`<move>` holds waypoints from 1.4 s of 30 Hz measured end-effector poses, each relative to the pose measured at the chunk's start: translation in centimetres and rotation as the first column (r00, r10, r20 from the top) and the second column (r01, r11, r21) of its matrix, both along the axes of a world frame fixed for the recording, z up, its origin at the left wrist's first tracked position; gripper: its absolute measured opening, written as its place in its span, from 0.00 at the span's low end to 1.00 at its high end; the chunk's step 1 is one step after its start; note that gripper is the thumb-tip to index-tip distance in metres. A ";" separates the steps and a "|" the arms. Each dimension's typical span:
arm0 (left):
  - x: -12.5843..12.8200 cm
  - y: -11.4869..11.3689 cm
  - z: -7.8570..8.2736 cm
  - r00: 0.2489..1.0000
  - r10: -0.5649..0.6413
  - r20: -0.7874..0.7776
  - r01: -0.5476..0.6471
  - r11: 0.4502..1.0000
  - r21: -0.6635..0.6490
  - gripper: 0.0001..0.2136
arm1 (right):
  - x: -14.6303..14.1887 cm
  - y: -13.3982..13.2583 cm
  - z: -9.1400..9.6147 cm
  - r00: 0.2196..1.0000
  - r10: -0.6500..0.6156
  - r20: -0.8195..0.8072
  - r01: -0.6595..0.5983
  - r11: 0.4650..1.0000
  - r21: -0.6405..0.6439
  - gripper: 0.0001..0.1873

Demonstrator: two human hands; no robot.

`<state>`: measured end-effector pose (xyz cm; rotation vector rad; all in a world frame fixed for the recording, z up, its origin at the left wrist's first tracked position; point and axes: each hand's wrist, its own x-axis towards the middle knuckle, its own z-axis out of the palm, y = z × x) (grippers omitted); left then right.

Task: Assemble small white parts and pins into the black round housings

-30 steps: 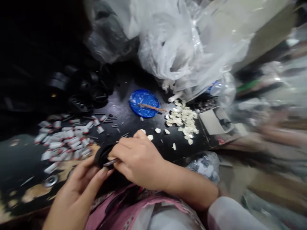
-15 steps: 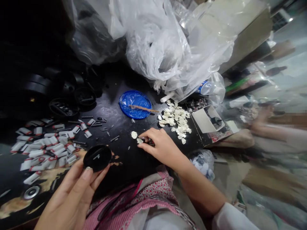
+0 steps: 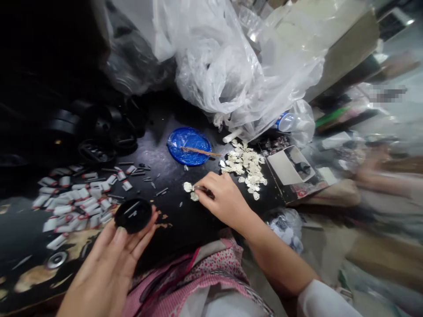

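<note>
My left hand [image 3: 110, 259] is closed around the rim of a shallow round black cap [image 3: 133, 222], tilted up towards me, with small light marks or parts inside it. In the middle of the table my right hand [image 3: 218, 196] pinches a slim dark tool that looks like tweezers [image 3: 205, 190]. Its tip is at two small cream-coloured flat plates [image 3: 187, 187]; I cannot tell whether it grips one. Farther right lies a pile of similar plates [image 3: 247, 165]. Behind my right hand is a blue lid [image 3: 171, 149] smeared with clear grease, with a brown stick across it.
Many white cylinders with red ends [image 3: 79, 200] lie at left, among springs and pins. Round black housings [image 3: 99, 125] stand behind them. Clear plastic bags [image 3: 214, 61] fill the back. A small white box [image 3: 280, 166] is at right, with a blurred person's arm [image 3: 380, 178] beyond.
The right hand's tool has moved slightly back, from the nearer of the two loose plates to the farther one. The left hand still holds the black cap. The whole view has shifted a little.
</note>
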<state>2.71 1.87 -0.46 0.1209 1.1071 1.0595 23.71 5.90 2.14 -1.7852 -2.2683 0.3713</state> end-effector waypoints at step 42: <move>0.6 0.3 0.2 0.995 0.098 0.003 -0.098 0.982 0.164 0.10 | -6.9 -2.1 0.0 0.909 0.361 -0.208 -0.312 0.920 0.236 0.08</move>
